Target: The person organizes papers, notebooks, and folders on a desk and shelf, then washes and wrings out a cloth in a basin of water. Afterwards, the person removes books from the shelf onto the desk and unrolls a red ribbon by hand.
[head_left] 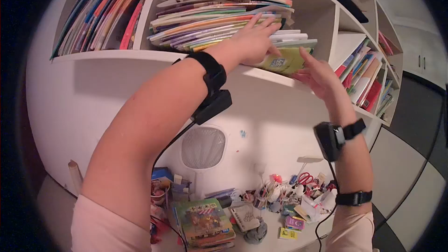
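My left hand (pixel 255 41) lies on the stack of books and magazines (pixel 200 25) in the middle shelf compartment, its fingers spread over the front edges. A green book (pixel 288 60) sticks out at the right end of the stack, low on the shelf. My right hand (pixel 317 72) is at this book's right side, thumb raised and apart from the fingers; the fingertips are partly hidden at the book's lower edge. Whether they grip it is unclear. Both wrists carry black straps with small devices.
White shelf edge (pixel 116 56) runs beneath the compartments. More books (pixel 107 14) stand at left and others (pixel 364 74) at right. On the desk below are a pile of books (pixel 205 224), red scissors (pixel 305 178) and small items. A racket-shaped mesh object (pixel 203 147) leans against the wall.
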Demonstrator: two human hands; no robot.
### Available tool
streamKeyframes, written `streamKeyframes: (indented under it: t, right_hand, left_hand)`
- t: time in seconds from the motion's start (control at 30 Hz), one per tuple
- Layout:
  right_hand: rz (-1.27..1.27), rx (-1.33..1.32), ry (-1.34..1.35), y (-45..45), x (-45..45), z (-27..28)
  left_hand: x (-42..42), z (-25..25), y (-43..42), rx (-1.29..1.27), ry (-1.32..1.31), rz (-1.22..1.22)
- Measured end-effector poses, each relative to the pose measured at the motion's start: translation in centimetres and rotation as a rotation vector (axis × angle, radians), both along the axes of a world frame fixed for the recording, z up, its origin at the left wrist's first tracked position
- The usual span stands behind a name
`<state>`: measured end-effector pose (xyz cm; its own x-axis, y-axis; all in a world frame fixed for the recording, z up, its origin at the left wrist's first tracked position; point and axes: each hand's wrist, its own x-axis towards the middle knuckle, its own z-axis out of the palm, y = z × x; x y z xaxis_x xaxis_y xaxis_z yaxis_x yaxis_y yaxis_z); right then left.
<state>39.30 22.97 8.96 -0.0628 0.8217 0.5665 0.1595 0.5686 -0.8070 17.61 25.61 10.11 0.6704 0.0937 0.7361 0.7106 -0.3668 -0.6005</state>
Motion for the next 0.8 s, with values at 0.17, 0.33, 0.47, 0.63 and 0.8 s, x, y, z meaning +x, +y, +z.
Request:
streamKeyframes:
  t: [0.17,0.33,0.47,0.63,0.8]
  right_hand:
    - [-0.046,-0.009,0.111,1.3,-2.7,1.0]
    - [0.125,-0.016,0.089,1.7,-4.9,2.0]
    - [0.09,0.035,0.133,2.6,-6.5,3.1]
    - [0.047,0.042,0.226,3.4,-7.3,4.1]
    - [0.056,0.03,0.242,3.8,-6.5,3.1]
  left_hand:
    - [-0.8,0.8,0.5,0.005,0.008,-0.201]
    - [-1.7,2.9,-1.3,-0.27,-0.141,-0.212]
    - [-3.0,3.1,-0.6,-0.102,-0.04,-0.214]
    - [-3.2,3.0,0.0,0.017,-0.013,-0.299]
    - [-3.7,3.7,-1.6,-0.127,-0.061,-0.192]
